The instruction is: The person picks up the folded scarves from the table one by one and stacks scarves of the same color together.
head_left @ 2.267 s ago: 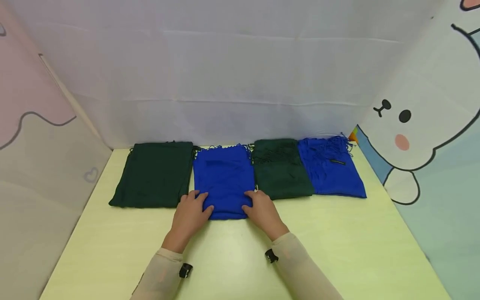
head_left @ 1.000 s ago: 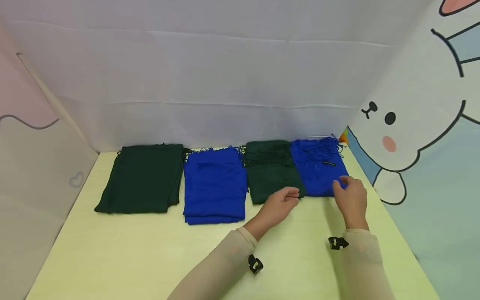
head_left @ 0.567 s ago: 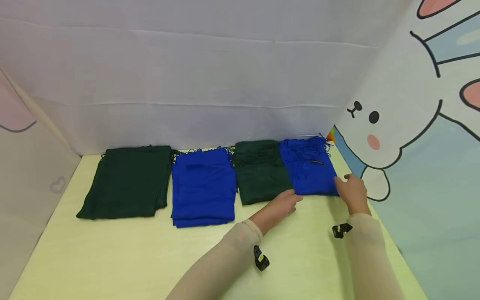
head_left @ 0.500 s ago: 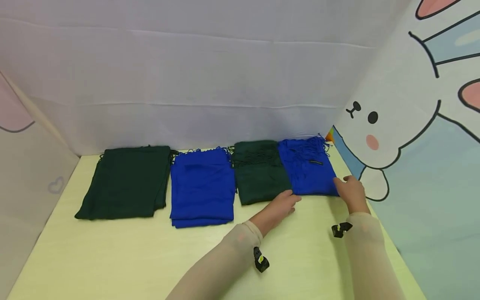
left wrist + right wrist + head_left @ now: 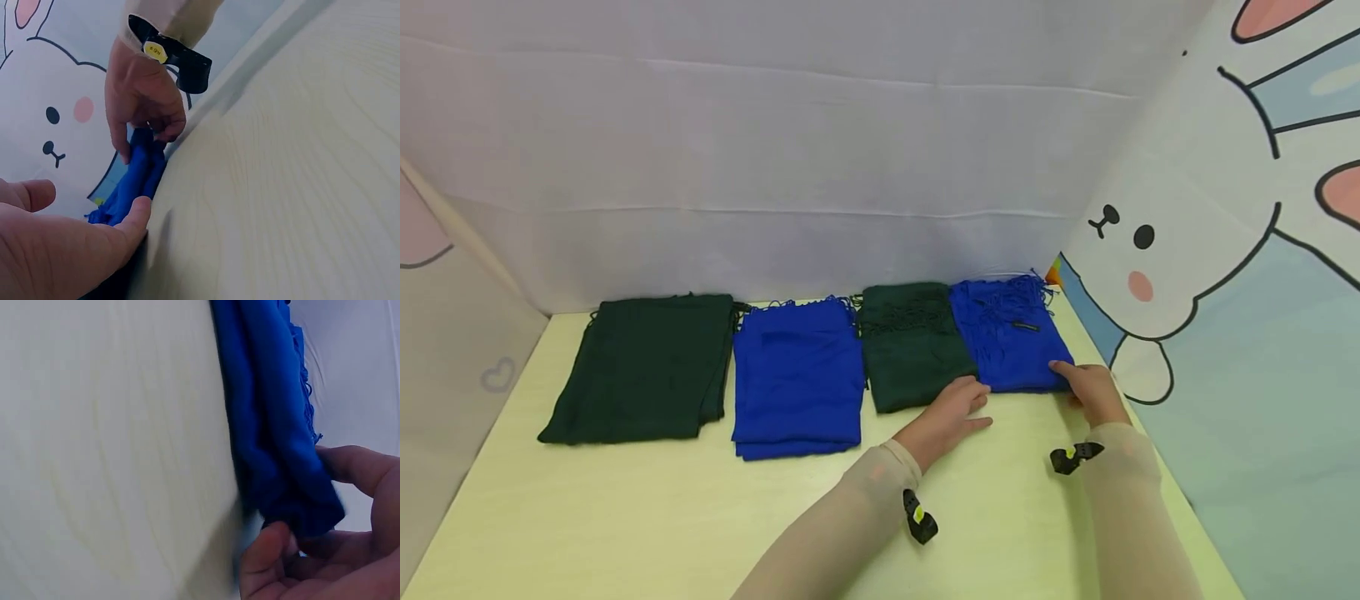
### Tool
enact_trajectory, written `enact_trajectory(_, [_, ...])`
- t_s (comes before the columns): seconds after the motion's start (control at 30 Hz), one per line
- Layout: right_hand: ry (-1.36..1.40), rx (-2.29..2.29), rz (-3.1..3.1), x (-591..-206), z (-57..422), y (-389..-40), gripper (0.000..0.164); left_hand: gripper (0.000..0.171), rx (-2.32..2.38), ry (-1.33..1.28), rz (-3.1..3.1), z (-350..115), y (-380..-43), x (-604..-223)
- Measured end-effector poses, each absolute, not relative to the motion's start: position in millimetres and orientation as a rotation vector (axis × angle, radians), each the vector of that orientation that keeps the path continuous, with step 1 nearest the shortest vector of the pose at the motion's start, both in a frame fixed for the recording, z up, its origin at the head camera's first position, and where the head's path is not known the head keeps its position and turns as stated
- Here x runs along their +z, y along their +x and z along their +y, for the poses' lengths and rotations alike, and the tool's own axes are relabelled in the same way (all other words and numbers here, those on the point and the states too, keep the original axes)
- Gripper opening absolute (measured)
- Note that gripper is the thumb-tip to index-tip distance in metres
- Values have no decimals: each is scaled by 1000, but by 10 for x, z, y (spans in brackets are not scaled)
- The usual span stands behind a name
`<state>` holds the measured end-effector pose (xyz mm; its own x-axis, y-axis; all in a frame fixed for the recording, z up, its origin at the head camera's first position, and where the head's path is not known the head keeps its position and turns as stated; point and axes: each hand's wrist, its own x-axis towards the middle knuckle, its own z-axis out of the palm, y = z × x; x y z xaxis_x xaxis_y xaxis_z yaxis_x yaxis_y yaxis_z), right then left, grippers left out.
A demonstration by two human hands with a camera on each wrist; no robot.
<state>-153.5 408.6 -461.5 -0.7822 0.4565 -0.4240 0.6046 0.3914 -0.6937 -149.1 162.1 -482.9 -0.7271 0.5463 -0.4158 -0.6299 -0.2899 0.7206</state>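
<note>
A folded blue scarf (image 5: 1013, 354) with fringe and a small dark label lies at the right end of a row. My right hand (image 5: 1093, 393) pinches its front right corner, thumb on top; the right wrist view shows the folded corner (image 5: 294, 494) between thumb and fingers. My left hand (image 5: 946, 419) is at the front edge of the folded dark green scarf (image 5: 917, 367), near the blue one's front left corner. Its fingers are extended and the thumb stands apart. In the left wrist view the left hand (image 5: 69, 244) holds nothing visible.
Farther left lie another folded blue scarf (image 5: 797, 383) and a larger folded dark green scarf (image 5: 640, 367). All rest on a pale table (image 5: 625, 517) against a white cloth backdrop (image 5: 775, 150). A side panel with a cartoon rabbit (image 5: 1217, 275) borders the right edge.
Both hands have left the middle blue scarf and moved right. The right hand has taken the right blue scarf's corner, and the left thumb has spread. The head view has turned right.
</note>
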Motion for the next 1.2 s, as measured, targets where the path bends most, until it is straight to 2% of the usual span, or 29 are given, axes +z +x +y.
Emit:
enact_trajectory(0.23, [895,-1886,2184,-4610,3995,-1561,72,66,2070,-69,1145,1618,-1547,-4922])
enact_trajectory(0.43, [904,-2451,1572,-4503,4015,-1593,71,64,2093,-73,1110,1693,-1556,-4938])
enact_trajectory(0.77, [1012,-2740,1036,-4465,4042,-1703,74,49,2205,-190,982,1887,-1515,-4951])
enact_trajectory(0.9, [1083,-2782,934,-4480,4080,-1701,75,58,2206,-244,833,1980,-1582,-4899])
enact_trajectory(1.07, [1069,-2882,728,-4594,4032,-1697,78,85,2126,-386,546,2015,-1701,-4919])
enact_trajectory(1.2, [1062,-2948,664,-4615,3991,-1707,78,91,2083,-380,460,2057,-1716,-4963])
